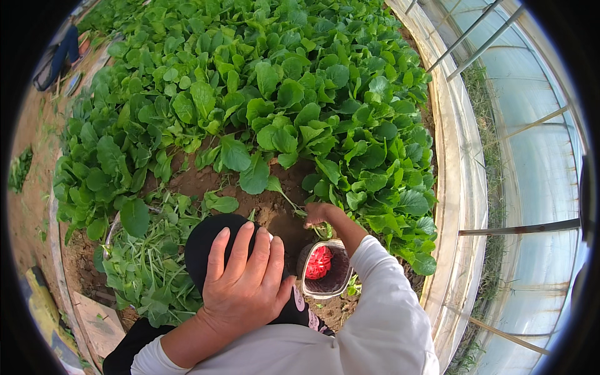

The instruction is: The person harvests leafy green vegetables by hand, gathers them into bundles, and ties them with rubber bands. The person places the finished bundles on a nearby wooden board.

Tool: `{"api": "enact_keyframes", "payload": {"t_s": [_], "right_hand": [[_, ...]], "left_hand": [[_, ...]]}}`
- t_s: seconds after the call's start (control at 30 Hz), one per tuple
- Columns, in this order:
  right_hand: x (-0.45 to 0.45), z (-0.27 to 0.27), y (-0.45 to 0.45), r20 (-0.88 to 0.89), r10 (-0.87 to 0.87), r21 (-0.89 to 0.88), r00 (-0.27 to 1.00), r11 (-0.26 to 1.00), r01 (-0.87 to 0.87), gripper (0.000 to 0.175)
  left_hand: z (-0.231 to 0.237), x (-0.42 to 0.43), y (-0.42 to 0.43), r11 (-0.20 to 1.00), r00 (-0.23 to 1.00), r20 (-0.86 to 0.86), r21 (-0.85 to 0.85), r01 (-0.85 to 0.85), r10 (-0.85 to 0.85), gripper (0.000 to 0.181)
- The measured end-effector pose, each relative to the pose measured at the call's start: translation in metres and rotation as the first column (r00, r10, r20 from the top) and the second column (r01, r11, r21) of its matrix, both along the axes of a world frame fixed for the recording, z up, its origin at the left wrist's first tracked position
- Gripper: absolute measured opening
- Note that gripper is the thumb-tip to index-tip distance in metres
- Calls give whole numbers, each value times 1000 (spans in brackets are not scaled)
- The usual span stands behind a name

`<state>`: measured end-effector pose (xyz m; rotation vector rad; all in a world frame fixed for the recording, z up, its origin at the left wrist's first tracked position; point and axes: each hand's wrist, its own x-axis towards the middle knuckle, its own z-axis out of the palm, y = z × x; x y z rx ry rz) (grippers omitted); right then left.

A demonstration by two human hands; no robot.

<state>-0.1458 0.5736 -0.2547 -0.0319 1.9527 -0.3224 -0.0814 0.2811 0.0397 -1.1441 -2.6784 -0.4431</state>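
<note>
My left hand (248, 276) lies palm down on my black-clad knee (199, 243), its fingers slightly apart and holding nothing. My right hand (318, 214) reaches down to the soil at the edge of the leafy green plants (290, 93). A pale stalk with a leaf (282, 191) meets its fingertips. The curled fingers are partly hidden, so a grip on the stalk cannot be confirmed. Just below that hand stands a small container (323, 295) with a pale rim and dark inside. Red bands (318, 263) lie in it.
Pulled greens (145, 262) lie heaped left of my knee. A flat board (97, 321) rests at the lower left. Beyond the bed's edge, another person's leg (70, 44) shows at upper left. Plastic sheeting (461, 187) and metal poles (520, 227) run along the right.
</note>
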Motion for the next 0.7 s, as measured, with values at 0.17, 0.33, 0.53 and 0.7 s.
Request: {"api": "enact_keyframes", "payload": {"t_s": [0.17,0.33,0.53,0.7], "right_hand": [[-26,-12,-39,-309,16,102,951,995,16,33],[-59,-20,-34,-192,400,480,896,834,-270,34],[-33,-68,35,-257,488,649,834,727,-226,42],[22,-99,56,-255,831,866,494,424,-266,46]], "left_hand": [[-3,-3,3,999,999,-43,1,33,-33,50],[0,-4,-3,998,1000,-3,-57,6,-6,53],[0,-7,-5,999,1000,-12,-52,-7,6,50],[-1,-8,-5,997,1000,-7,-70,-14,13,48]]}}
